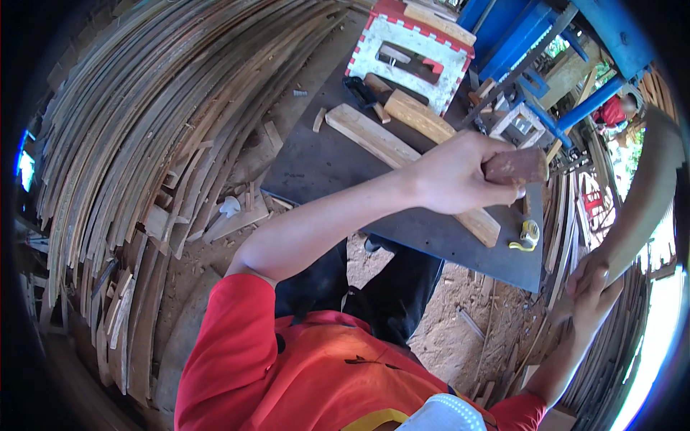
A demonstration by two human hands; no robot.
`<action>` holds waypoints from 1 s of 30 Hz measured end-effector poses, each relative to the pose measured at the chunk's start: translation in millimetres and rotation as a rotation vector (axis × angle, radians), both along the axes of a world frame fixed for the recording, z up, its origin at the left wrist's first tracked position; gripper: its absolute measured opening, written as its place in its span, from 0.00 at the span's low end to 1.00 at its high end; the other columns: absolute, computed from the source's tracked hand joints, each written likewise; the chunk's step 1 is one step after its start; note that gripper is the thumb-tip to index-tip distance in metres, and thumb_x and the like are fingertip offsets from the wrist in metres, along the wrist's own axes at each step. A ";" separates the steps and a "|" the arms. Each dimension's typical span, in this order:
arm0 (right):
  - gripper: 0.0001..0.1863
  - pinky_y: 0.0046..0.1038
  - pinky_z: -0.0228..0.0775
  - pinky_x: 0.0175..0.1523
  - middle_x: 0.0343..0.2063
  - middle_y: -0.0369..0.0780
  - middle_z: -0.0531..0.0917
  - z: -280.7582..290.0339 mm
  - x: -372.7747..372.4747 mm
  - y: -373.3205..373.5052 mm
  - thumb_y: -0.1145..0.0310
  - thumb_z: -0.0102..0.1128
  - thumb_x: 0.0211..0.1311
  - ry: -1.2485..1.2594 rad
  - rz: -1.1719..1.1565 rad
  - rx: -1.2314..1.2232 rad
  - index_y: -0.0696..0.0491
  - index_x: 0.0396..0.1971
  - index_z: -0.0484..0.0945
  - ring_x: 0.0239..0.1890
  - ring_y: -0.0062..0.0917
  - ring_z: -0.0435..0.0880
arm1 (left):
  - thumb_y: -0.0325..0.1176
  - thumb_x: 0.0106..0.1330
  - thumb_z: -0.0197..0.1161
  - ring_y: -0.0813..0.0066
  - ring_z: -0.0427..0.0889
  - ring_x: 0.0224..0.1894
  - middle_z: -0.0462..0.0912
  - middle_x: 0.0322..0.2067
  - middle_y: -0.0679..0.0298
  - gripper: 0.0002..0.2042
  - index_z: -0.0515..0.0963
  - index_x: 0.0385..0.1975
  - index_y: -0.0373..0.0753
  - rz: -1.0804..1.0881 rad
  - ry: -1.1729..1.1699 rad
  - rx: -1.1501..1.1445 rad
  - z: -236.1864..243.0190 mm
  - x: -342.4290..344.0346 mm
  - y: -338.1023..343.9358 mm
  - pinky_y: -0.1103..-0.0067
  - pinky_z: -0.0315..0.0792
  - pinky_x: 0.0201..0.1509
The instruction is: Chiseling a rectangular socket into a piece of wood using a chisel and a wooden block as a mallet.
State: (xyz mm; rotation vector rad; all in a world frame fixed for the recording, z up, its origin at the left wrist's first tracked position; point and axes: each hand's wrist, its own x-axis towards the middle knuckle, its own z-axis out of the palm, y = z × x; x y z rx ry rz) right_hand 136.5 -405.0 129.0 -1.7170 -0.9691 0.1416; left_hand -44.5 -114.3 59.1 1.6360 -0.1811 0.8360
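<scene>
My left hand (460,172) reaches across the dark metal table (309,161), its fingers closed round a reddish-brown wooden piece (517,167) whose blunt end sticks out to the right. On the right, my right hand (595,293) grips the lower part of a long, curved wooden board (642,194), raised beside the table and slightly blurred. Under my left wrist lies a pale wooden bar (374,136), partly hidden by the hand. A thicker wooden block (419,115) rests just beyond it. The yellow tape measure (530,231) is at the table's right edge.
A white and red step stool (410,54) stands on the far part of the table. Blue machine framing (525,43) rises at the far right. Long wooden strips (144,122) are piled on the left. Another person (614,109) shows in the right background.
</scene>
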 end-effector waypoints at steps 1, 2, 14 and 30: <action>0.31 0.25 0.73 0.34 0.32 0.43 0.81 -8.5 -0.9 1.0 0.50 0.67 0.60 -0.242 -0.118 -0.157 0.61 0.48 0.71 0.31 0.23 0.81 | 0.36 0.58 0.67 0.85 0.69 0.23 0.76 0.18 0.62 0.12 0.77 0.32 0.32 0.007 -0.014 0.006 0.9 -0.3 0.2 0.78 0.67 0.28; 0.32 0.25 0.74 0.35 0.34 0.46 0.81 -13.4 -4.0 5.5 0.50 0.68 0.59 -0.484 -0.232 -0.319 0.63 0.49 0.71 0.31 0.24 0.82 | 0.36 0.58 0.67 0.85 0.69 0.23 0.75 0.18 0.63 0.13 0.77 0.32 0.31 0.013 -0.028 0.011 0.1 -0.7 1.2 0.78 0.67 0.28; 0.24 0.35 0.71 0.27 0.19 0.46 0.80 -86.0 -11.5 72.2 0.52 0.67 0.60 -0.628 -0.006 -0.470 0.58 0.40 0.73 0.21 0.42 0.82 | 0.32 0.64 0.66 0.91 0.62 0.15 0.68 0.15 0.75 0.08 0.74 0.26 0.39 -0.126 0.103 -0.021 16.6 -37.2 27.6 0.87 0.52 0.17; 0.28 0.38 0.72 0.51 0.42 0.44 0.79 -172.6 32.8 156.0 0.46 0.70 0.51 -0.756 0.047 -0.468 0.53 0.42 0.78 0.45 0.41 0.80 | 0.41 0.63 0.61 0.83 0.67 0.09 0.67 0.08 0.75 0.14 0.66 0.20 0.46 -0.188 -0.327 -0.121 -25.3 -162.3 73.5 0.86 0.66 0.15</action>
